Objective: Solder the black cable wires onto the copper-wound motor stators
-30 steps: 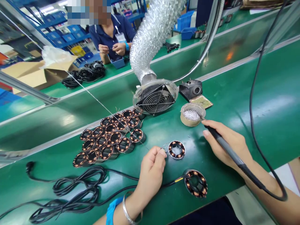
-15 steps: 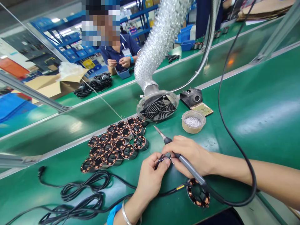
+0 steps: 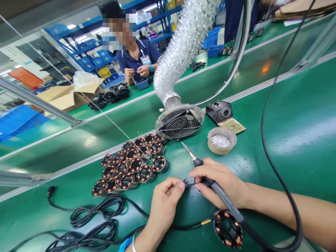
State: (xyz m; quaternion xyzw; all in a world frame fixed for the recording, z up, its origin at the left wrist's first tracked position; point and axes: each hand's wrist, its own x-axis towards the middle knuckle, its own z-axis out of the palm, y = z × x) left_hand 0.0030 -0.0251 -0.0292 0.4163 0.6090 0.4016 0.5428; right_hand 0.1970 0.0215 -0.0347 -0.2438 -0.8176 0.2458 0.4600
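Note:
My left hand [image 3: 166,201] pinches the ends of thin dark wires [image 3: 187,183] above the green bench. Opposite it, my right hand [image 3: 223,183] holds a soldering iron [image 3: 224,199], its bare tip pointing up and away to the left. The right fingertips also touch a thin wire and something small and pale-edged, too small to make out. Below the right hand lies a copper-wound stator ring [image 3: 228,229], with a black cable [image 3: 183,228] bearing a yellow mark running to it. Part of the ring is behind the iron's handle.
Several stators [image 3: 131,164] stand grouped at centre left, by coiled black cables [image 3: 97,210]. A fume extractor [image 3: 180,124] hangs behind, beside a tub of metallic shavings [image 3: 222,140] and an iron stand [image 3: 220,112]. The iron's cord [image 3: 270,161] loops at right. Another person [image 3: 139,59] works across the bench.
The view has shifted, so the bench items appear slightly lower and further right. My fingertips have drawn a little apart, with a dark wire now stretched between them.

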